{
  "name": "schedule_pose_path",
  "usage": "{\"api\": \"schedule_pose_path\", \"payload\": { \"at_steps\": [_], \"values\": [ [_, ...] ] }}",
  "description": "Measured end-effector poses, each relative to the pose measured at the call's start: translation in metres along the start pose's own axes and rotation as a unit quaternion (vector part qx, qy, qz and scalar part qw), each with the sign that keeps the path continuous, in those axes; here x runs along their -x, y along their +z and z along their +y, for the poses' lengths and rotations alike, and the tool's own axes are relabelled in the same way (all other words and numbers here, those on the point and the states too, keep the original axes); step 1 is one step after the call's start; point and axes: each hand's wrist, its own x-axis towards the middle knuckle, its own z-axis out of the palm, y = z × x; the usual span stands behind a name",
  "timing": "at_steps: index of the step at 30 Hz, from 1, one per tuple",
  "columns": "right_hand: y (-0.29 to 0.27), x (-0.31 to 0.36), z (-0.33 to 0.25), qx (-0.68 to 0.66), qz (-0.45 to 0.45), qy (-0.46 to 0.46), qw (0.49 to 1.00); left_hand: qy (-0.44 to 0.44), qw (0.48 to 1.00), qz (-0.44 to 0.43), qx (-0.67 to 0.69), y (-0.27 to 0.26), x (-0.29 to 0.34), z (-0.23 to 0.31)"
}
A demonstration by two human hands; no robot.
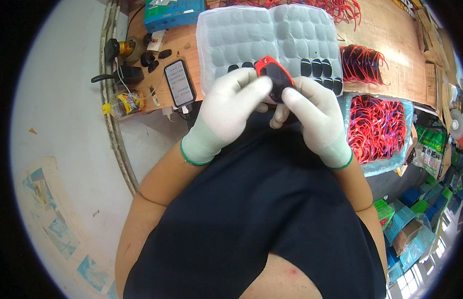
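Observation:
Both hands wear white knit gloves with green cuffs and meet over the table's near edge. Between them is a pair of red-framed sunglasses (279,74) with a dark lens, tilted up. My left hand (230,102) pinches one side, its thumb lying against the lens. My right hand (317,113) grips the other side with thumb and fingers; some fingertips are hidden underneath. Just beyond, a pale moulded tray (236,35) has rows of shallow pockets. Dark lenses (316,68) sit in its near right pockets, and a few more show beside my left hand.
Lined-up red glasses frames (362,65) stand right of the tray. Below them a plastic-lined bin (350,104) is heaped with red frames. On the left lie a phone (179,83), a bottle (126,103), black plugs and a blue box (174,14).

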Motion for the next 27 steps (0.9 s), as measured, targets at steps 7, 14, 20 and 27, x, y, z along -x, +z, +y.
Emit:
{"api": "schedule_pose_path", "payload": {
  "at_steps": [7,14,20,27],
  "values": [
    [0.006,-0.001,0.007,-0.124,-0.032,0.031,0.991,-0.033,0.999,-0.018,-0.021,-0.014,0.007,0.003],
    [0.012,0.002,0.004,0.119,-0.005,-0.042,0.992,0.123,0.970,-0.031,-0.209,-0.020,0.016,0.004],
    [0.021,0.003,0.010,0.131,0.008,-0.072,0.989,0.182,0.940,-0.057,-0.282,-0.034,0.017,0.001],
    [0.019,0.006,-0.001,0.070,-0.023,-0.001,0.997,0.188,0.934,-0.118,-0.281,-0.032,0.024,0.000]
  ]
}}
